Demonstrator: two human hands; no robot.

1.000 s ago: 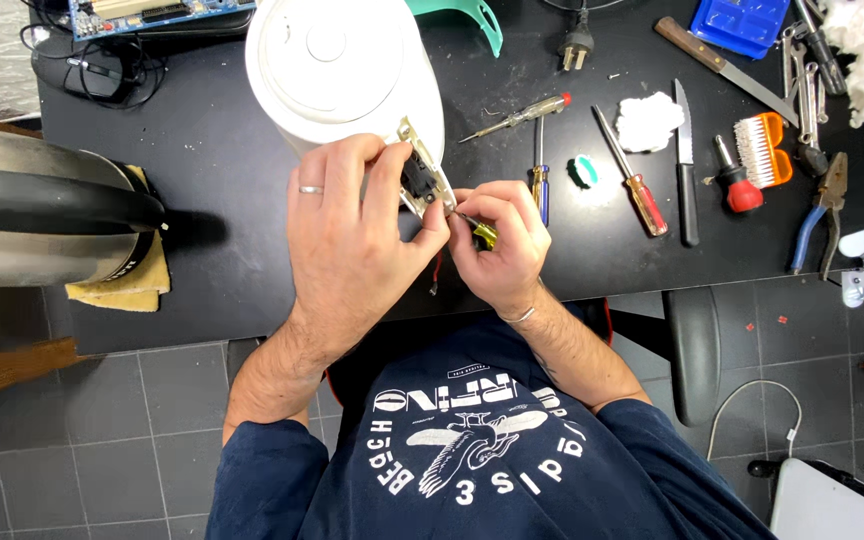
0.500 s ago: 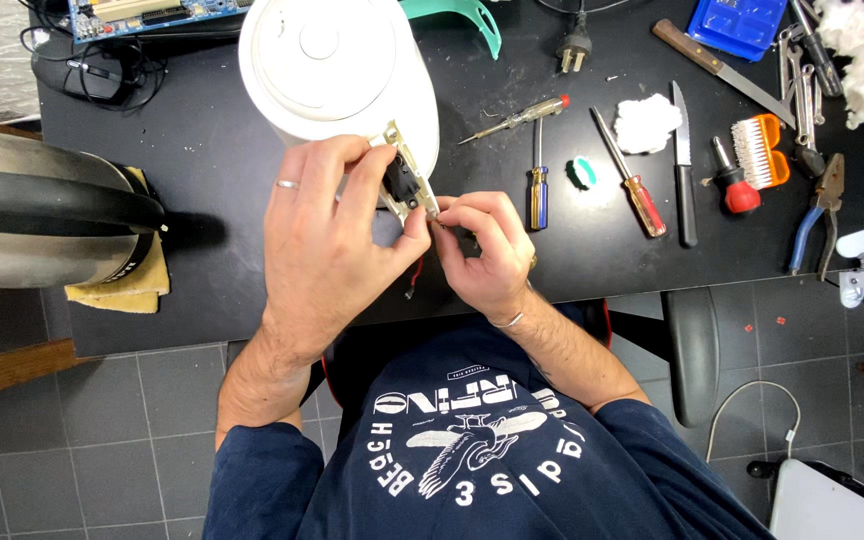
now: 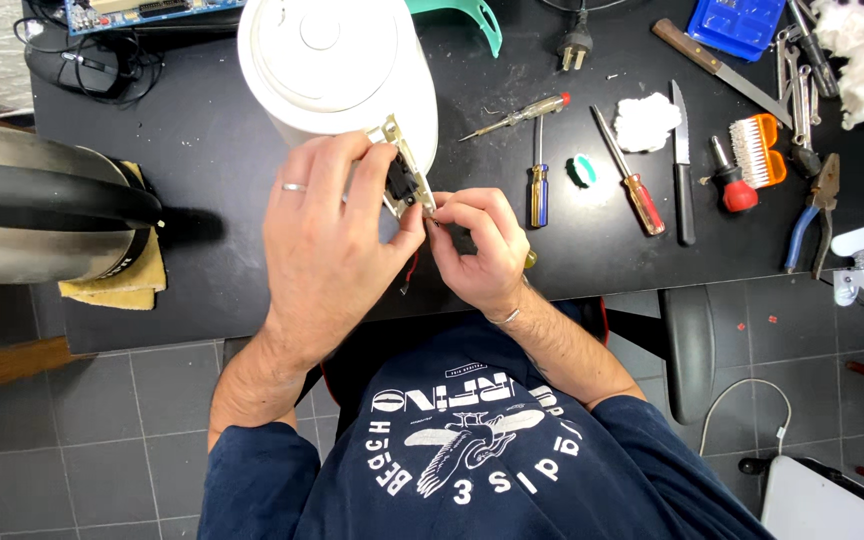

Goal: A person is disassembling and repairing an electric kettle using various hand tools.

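Head view: the small cream metal bracket with a black switch block (image 3: 402, 175) has been raised slightly over the black bench (image 3: 202, 150), pinched by the left hand (image 3: 337, 245); the right hand (image 3: 482, 250) has closed in, fingertips pinching its lower end.

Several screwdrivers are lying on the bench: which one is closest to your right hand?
The screwdriver with the blue and yellow handle, lying just beyond the right hand. The red-handled screwdriver and the clear-handled tester screwdriver lie farther away.
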